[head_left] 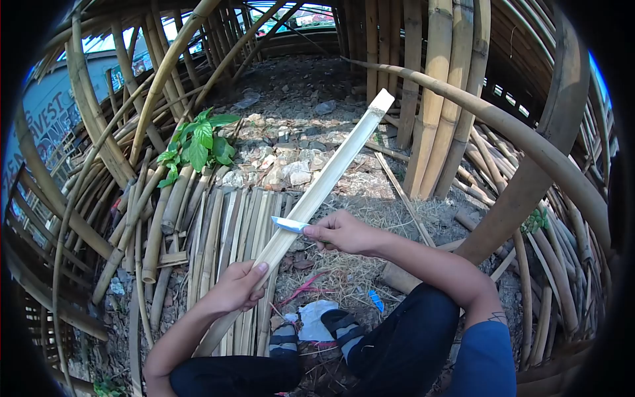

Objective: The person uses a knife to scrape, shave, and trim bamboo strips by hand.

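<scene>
A long split piece of bamboo (338,169), pale inside, slants from my lap up to the right, its far end raised. Near its lower part my left hand (235,286) is closed round it. My right hand (342,233) grips a knife, its handle hidden in the fingers. The shiny knife blade (289,225) lies across the bamboo, a little above my left hand, and seems to touch its surface. Several split bamboo strips (228,231) lie side by side on the ground beneath and left of the held piece.
Bamboo poles (440,99) stand upright at the right; a curved pole (489,109) arches over that side. More poles lean at the left beside a leafy plant (198,142). Rubble (297,172) covers the ground ahead. A blue wrapper (376,300) lies near my sandalled feet (344,331).
</scene>
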A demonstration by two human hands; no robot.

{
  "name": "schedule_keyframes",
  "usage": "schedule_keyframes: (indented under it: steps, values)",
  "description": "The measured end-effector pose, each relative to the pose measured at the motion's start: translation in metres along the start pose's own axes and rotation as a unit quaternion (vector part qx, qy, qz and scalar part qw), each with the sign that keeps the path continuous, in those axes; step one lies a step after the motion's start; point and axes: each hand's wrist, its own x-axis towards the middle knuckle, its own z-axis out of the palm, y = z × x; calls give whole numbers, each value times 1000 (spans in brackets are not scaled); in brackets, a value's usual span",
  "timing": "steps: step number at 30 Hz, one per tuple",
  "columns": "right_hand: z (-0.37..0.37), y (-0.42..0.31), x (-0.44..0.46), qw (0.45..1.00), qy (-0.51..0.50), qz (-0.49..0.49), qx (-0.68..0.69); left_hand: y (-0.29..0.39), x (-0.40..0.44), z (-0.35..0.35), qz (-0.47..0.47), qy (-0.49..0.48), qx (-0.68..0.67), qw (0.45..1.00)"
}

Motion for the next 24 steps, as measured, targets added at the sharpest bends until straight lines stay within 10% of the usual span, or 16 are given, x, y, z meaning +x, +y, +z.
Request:
schedule_keyframes:
  steps: [11, 24]
  values:
    - [-52, -11, -21, 978, 194, 51, 60, -2, -5, -1, -7, -5, 19, 1000]
    - [-7, -25, -21, 999, 36, 5, -5, 2, -6, -8, 1, -42, -37, 998]
